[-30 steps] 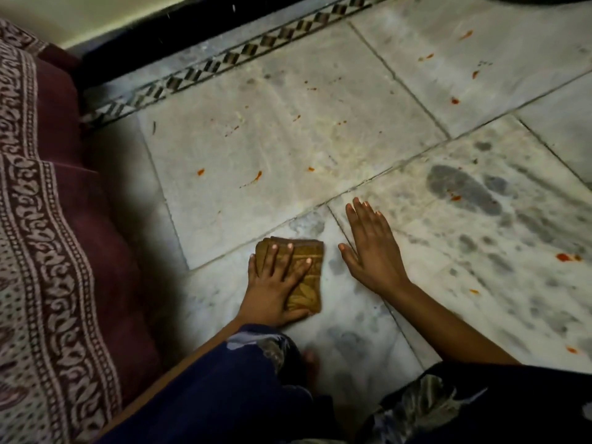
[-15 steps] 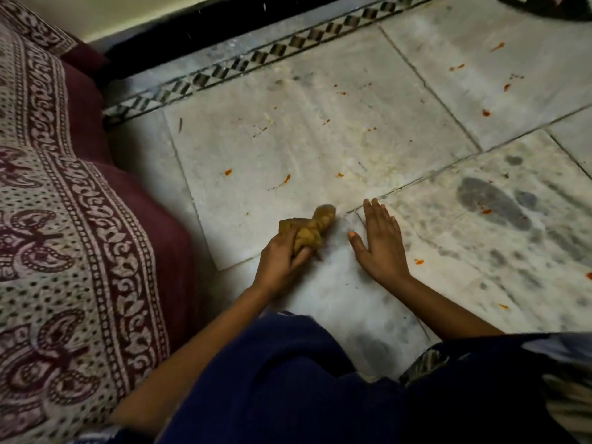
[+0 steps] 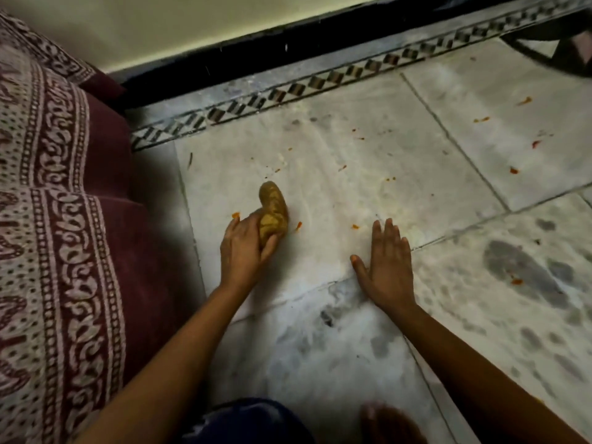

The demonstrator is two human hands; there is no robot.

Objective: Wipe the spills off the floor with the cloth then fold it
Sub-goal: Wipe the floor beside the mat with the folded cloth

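The floor (image 3: 368,161) carries orange spills (image 3: 514,170) from twelve round to three o'clock, with small spots right beside the cloth (image 3: 272,213), so I judge the wiping barely begun and the folding not yet started. The right hand (image 3: 387,270) lies flat at four o'clock of the cloth, fingers straight, holding nothing. The left hand (image 3: 243,248) grips the bunched cloth's near end at center, fingers curled round it.

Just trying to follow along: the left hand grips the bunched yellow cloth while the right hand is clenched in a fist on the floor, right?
Not quite. The head view shows the right hand lying flat on the floor, fingers straight. The left hand does grip the bunched yellow cloth.
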